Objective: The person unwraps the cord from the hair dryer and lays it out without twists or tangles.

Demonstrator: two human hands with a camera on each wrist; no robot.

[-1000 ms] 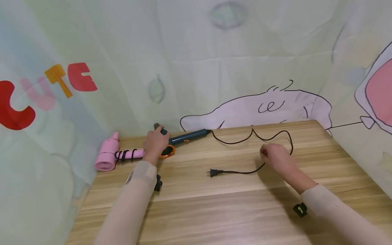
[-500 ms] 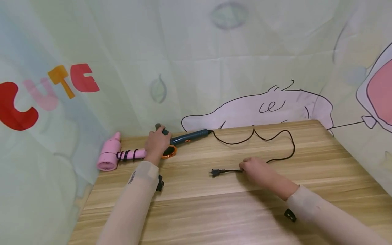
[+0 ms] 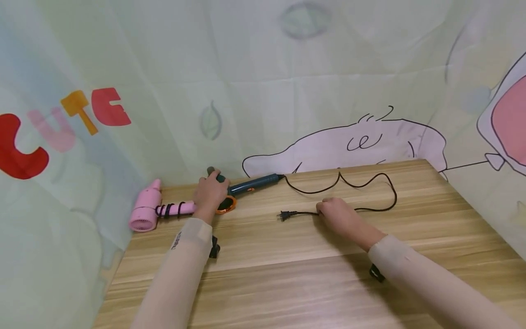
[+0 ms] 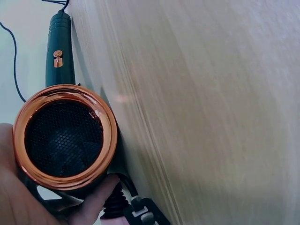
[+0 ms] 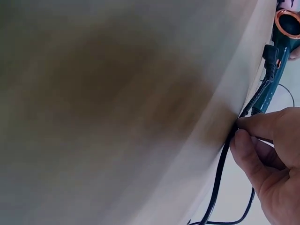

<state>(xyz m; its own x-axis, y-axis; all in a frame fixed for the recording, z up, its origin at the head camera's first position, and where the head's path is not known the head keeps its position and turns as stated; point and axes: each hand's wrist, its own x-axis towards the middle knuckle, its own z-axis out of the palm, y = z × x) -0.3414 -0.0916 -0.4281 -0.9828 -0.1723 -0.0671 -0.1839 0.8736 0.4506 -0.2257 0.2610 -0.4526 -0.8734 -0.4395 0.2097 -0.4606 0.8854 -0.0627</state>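
A dark teal hair dryer point(image 3: 255, 183) with a copper ring lies at the table's back edge. My left hand point(image 3: 210, 194) grips its head from above; the left wrist view shows fingers around the copper-ringed mesh end point(image 4: 111, 136). From the handle a black cord point(image 3: 376, 210) loops over the table to the right and back toward the middle. My right hand point(image 3: 342, 220) pinches this cord between thumb and fingertips, close behind the two-prong plug point(image 3: 284, 215). In the right wrist view the plug point(image 5: 270, 54) points toward the dryer, and the pinched cord point(image 5: 217, 176) runs below the fingers.
A pink hair dryer point(image 3: 144, 208) lies at the back left, black cord wound around its handle, next to my left hand. A printed cloth point(image 3: 255, 91) hangs directly behind the wooden table point(image 3: 263, 288). Black wrist devices sit under both sleeves.
My right hand has slid left along the cord toward the plug, then moved slightly back from me, shifting the plug toward the dryer. The left hand has stayed on the teal hair dryer.
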